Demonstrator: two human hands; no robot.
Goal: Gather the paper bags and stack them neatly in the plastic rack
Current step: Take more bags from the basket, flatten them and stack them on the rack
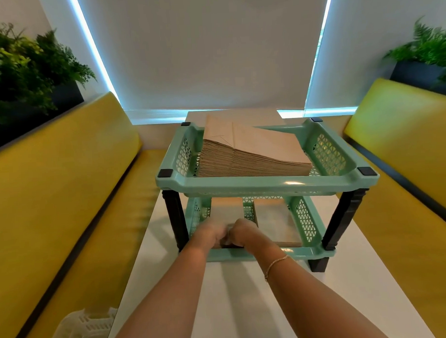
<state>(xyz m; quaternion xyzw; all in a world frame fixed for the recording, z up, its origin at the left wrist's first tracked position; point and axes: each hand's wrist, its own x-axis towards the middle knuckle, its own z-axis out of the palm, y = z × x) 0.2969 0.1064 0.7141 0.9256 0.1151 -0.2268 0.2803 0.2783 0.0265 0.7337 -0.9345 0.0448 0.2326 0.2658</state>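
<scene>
Near edge of table (247, 307): nothing loose left, as far as shown. Both forearms reach into the rack (268, 185) at its lower tier. Left hand (211, 235) and right hand (244, 235) meet at the front of a left-side bag pile (226, 209); blurred, fingers seem curled on its edge, grip uncertain. Second low pile (274, 217) lies beside it. Upper tier: thick stack (251, 155), slanted, corner over the back rim. Judgement: nearly done; squaring up remains.
</scene>
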